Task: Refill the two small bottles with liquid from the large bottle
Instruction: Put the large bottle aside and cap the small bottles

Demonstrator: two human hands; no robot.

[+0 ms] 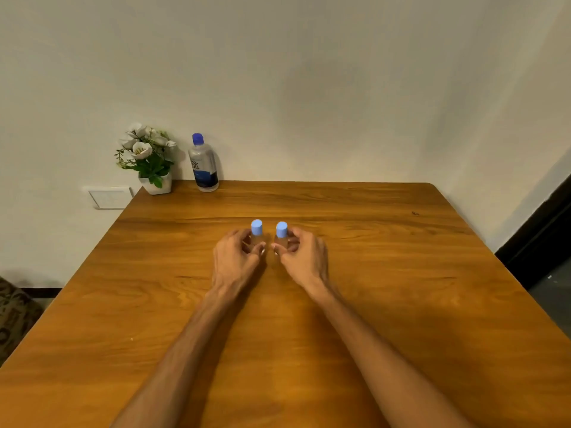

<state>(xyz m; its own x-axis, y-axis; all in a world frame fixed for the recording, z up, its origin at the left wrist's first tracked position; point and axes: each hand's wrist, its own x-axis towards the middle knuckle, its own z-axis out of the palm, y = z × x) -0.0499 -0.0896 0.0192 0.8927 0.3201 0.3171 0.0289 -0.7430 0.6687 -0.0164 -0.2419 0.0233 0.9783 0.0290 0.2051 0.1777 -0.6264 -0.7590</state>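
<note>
Head view, table: I saw a wooden table (386,273) set against a pale wall, with both bare forearms reaching forward over its middle.
Head view, left small bottle: a clear small bottle with a light blue cap (256,227) stood upright near the table's centre, its body partly hidden by fingers.
Head view, right small bottle: a second clear bottle with a matching blue cap (281,230) stood upright just beside the first, the two apart by a narrow gap.
Head view, left hand: my left hand (236,257) was curled round the body of the left small bottle, thumb on the near side and fingers wrapped from the left; the cap stood free above the fingers.
Head view, right hand: my right hand (304,257) was curled the same way round the right small bottle, fingers on its right side and thumb toward the near side.
Head view, contact with table: both bottles appeared to stand on the tabletop, though I could not tell for certain whether their bases were touching it.
Head view, large bottle: the large bottle (203,163), clear with a darker blue cap and a blue label, stood upright at the far left edge of the table, well apart from both hands, cap on.
Head view, plant: a small white pot of white flowers (148,156) sat just left of the large bottle, at the table's far left corner.
Head view, wall plate: a white wall plate (108,197) showed on the wall below and left of the pot.
</note>
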